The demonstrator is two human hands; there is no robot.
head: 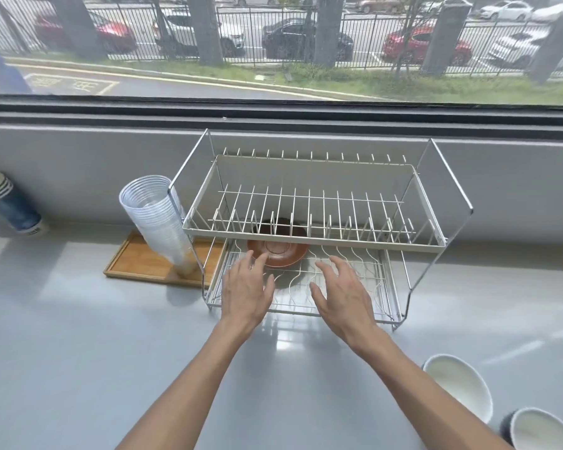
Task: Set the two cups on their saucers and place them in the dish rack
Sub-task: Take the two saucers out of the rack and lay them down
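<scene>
A brown saucer [285, 254] lies on the lower wire shelf of the two-tier metal dish rack [312, 240], partly hidden by the upper tier; something dark sits behind it, unclear what. My left hand [246, 292] hovers at the shelf's front with fingers spread, fingertips just at the saucer's near rim. To its right, my right hand [340, 292] is over the wire shelf, also spread and holding nothing. Two white-lined cups, one cup [459, 384] and another cup [540, 430], stand on the counter at the bottom right.
A tall tilted stack of clear plastic cups [158, 222] stands on a wooden tray [143, 263] left of the rack. Stacked paper cups [7, 203] lie at far left. A window ledge runs behind the grey counter [78, 336].
</scene>
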